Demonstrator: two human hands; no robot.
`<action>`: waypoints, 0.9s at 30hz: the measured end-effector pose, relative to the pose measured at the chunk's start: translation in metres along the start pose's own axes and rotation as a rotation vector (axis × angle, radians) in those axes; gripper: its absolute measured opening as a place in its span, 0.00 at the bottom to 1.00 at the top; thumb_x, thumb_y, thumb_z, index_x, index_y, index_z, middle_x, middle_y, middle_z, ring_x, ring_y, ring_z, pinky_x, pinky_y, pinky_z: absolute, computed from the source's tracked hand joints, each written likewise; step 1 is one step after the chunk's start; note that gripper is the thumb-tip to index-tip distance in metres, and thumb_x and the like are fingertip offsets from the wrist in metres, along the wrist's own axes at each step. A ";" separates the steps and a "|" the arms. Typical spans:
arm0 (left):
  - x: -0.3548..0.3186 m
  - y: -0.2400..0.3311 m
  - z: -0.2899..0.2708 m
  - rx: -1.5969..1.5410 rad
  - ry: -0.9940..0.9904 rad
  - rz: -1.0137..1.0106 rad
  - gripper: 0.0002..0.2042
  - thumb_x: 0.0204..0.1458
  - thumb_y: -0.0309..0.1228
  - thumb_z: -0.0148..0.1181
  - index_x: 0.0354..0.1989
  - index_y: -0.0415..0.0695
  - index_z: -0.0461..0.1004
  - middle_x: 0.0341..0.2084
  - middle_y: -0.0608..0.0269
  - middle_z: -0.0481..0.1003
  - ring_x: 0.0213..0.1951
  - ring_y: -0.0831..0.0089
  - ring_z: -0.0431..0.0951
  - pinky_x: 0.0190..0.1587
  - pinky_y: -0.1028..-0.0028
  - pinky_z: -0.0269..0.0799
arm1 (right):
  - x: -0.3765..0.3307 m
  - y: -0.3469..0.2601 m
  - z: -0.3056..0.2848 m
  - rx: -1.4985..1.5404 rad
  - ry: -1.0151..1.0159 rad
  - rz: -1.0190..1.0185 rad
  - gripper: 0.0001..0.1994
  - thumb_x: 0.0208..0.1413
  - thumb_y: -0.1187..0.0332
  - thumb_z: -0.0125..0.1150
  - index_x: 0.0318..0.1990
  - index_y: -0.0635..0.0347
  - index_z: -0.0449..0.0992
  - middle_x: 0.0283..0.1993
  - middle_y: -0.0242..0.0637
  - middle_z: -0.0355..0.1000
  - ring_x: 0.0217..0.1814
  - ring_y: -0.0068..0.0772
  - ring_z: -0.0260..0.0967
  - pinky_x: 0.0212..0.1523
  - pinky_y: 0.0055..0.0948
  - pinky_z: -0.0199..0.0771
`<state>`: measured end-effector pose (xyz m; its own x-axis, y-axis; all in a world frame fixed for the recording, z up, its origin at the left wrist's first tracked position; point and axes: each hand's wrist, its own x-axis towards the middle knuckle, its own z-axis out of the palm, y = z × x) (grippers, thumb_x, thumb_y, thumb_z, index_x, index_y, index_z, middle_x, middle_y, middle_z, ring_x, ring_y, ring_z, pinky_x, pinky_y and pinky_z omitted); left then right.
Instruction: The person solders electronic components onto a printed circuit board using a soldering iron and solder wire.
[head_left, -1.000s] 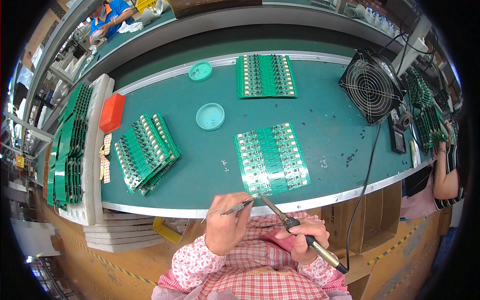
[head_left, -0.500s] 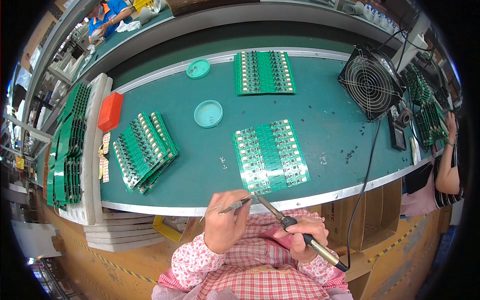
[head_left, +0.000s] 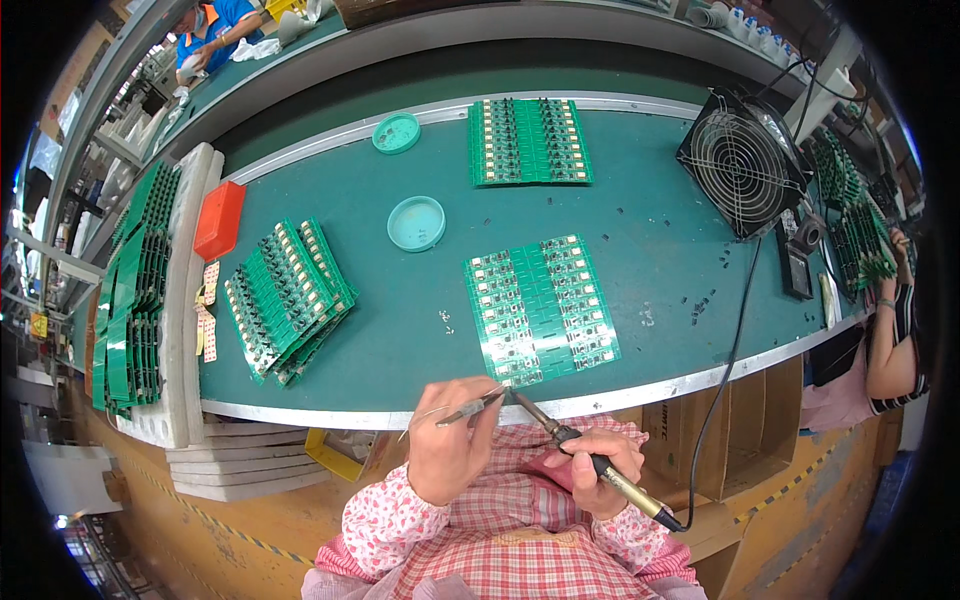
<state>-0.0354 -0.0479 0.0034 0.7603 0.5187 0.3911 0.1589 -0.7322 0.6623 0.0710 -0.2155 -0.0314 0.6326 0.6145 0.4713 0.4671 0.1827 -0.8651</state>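
My left hand (head_left: 452,440) is closed round a pair of metal tweezers (head_left: 467,410), their tips at the near left corner of a green circuit board panel (head_left: 545,315). A thin wire-like strand also sticks out from these fingers on the left. In my right hand (head_left: 603,468) is a soldering iron (head_left: 628,487), gripped by its handle, with its tip meeting the tweezers' tips at the same corner. The panel lies flat near the bench's front edge and carries rows of small white and black parts. Whatever sits between the tips is too small to make out.
Stacked panels (head_left: 290,300) lie left, another panel stack (head_left: 530,143) at the back. Two turquoise lids (head_left: 416,224), a red box (head_left: 219,222) and a black fan (head_left: 745,165) stand around. Loose black parts (head_left: 700,305) are scattered right. A co-worker's arm (head_left: 885,340) shows at far right.
The soldering iron's handle has shifted slightly left with my right hand, its tip staying at the panel's corner. My left hand has barely moved. The co-worker's arm at right has moved a little.
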 end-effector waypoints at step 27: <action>-0.001 -0.002 0.000 0.002 -0.002 0.008 0.13 0.48 0.16 0.65 0.42 0.40 0.75 0.38 0.56 0.79 0.37 0.57 0.78 0.40 0.65 0.73 | 0.003 -0.005 -0.015 -0.092 0.107 -0.163 0.08 0.61 0.68 0.59 0.38 0.65 0.75 0.17 0.34 0.76 0.17 0.26 0.74 0.18 0.23 0.71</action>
<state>-0.0363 -0.0470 0.0018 0.7630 0.5117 0.3949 0.1538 -0.7371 0.6580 0.0794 -0.2260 -0.0234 0.6036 0.4965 0.6238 0.6202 0.1993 -0.7587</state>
